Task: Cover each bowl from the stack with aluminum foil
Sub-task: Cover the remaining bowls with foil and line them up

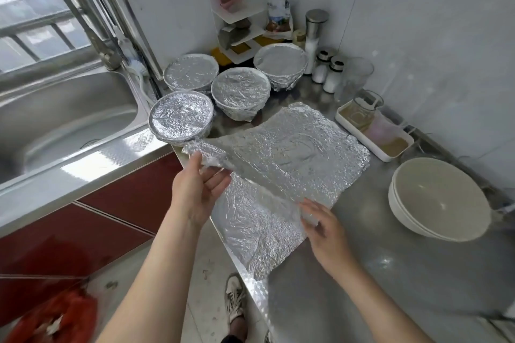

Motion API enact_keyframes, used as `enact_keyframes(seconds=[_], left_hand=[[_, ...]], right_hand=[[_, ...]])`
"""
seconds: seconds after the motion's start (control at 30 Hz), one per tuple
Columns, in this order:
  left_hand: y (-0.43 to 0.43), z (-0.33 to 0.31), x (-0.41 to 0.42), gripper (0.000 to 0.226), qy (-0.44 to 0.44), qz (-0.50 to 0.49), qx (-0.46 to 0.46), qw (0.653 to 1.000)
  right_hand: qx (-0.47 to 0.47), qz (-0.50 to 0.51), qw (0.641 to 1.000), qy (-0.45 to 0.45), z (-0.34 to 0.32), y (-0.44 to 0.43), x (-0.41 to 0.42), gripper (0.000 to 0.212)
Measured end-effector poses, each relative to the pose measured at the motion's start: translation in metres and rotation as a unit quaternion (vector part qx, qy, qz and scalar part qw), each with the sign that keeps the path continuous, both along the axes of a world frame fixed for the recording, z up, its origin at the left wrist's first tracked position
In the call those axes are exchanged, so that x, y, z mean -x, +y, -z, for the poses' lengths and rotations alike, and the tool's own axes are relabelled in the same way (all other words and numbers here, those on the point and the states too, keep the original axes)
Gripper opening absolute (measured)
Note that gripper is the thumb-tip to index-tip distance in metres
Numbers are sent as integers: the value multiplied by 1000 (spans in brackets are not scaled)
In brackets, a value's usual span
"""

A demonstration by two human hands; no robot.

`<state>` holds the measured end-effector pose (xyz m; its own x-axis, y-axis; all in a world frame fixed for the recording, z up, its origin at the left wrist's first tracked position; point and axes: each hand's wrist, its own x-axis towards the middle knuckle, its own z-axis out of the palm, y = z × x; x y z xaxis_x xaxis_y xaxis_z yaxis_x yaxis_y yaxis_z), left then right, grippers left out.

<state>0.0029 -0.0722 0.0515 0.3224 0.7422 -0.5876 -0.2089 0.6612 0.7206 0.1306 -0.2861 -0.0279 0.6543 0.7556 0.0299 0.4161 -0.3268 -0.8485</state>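
Head: left hand point(195, 186), right hand point(323, 228) grip foil sheet point(292, 156); four bowls point(181, 118) point(191, 71) point(240, 89) point(280, 60) covered; stack point(434, 192) empty.

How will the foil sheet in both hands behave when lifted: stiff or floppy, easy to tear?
The foil sheet is probably floppy: it sags between the left hand and the right hand. It seems very light, since pinches at two edges raise it. Its many wrinkles suggest it keeps creases and may tear if pulled hard.
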Motion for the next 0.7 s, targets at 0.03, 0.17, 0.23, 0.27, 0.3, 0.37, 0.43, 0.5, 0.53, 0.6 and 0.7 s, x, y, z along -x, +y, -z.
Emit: enact_keyframes(seconds=[0.03, 0.17, 0.23, 0.27, 0.3, 0.37, 0.43, 0.5, 0.53, 0.6, 0.7], left_hand=[[-1, 2, 2, 32, -15, 13, -4, 1000], [-21, 22, 5, 44, 108, 136, -110, 979], [-36, 45, 6, 31, 285, 328, -273, 859], [-41, 59, 7, 32, 343, 424, -344, 765], [-46, 72, 6, 39, 383, 490, -386, 681], [-53, 86, 5, 54, 442, 553, -414, 572], [-57, 94, 7, 63, 465, 571, -423, 528], [-55, 99, 9, 67, 474, 568, -446, 503], [-51, 101, 11, 68, 476, 568, -455, 493], [-41, 102, 10, 66, 470, 564, -479, 482], [-18, 98, 11, 63, 471, 552, -496, 476]], right_hand=[[-3, 30, 998, 52, -8, 3, -3, 39], [-44, 147, 967, 203, -13, 15, -23, 41], [-60, 182, 953, 234, -11, 18, -35, 38], [-63, 191, 949, 241, -13, 18, -41, 37], [-63, 197, 949, 239, -15, 18, -46, 34], [-76, 203, 952, 214, -28, 18, -56, 29], [-98, 200, 956, 193, -41, 19, -62, 30], [-96, 161, 973, 132, -55, 18, -65, 39], [-74, 125, 987, 75, -62, 16, -63, 46], [-45, 61, 997, -32, -74, 10, -52, 48], [-68, 12, 993, -99, -77, -3, -38, 26]])
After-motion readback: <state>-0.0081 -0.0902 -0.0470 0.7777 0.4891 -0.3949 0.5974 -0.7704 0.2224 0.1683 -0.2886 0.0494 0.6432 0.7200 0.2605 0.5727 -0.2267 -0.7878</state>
